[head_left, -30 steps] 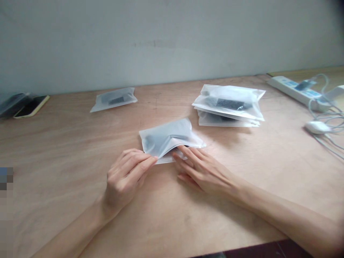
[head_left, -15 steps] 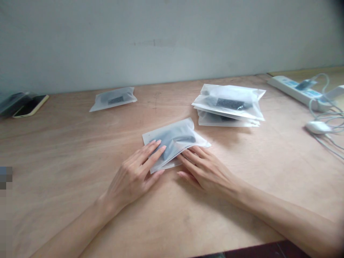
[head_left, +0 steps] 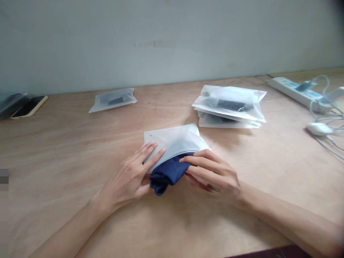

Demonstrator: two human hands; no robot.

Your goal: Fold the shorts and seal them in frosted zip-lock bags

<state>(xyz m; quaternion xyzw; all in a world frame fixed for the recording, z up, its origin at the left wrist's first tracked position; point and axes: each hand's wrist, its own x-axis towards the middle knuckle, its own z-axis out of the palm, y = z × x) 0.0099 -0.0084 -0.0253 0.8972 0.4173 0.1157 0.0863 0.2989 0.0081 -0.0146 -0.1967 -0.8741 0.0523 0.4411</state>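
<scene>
A frosted white plastic bag lies on the wooden table in front of me, its opening towards me. Folded navy-blue fabric sticks partly out of that opening; the rest of it is hidden inside. My left hand grips the bag's left edge, fingers on top and thumb low by the fabric. My right hand is closed on the fabric's right side at the mouth of the bag. What the fabric is made into cannot be made out.
A stack of similar filled bags with dark labels sits behind, to the right. Another bag lies back left. A phone is at far left beside a dark packet. A power strip and white charger with cables occupy the right.
The navy fabric has come partly out of the bag towards me, drawn by my right hand, whose fingers were inside the opening. My left hand stays on the bag's left edge.
</scene>
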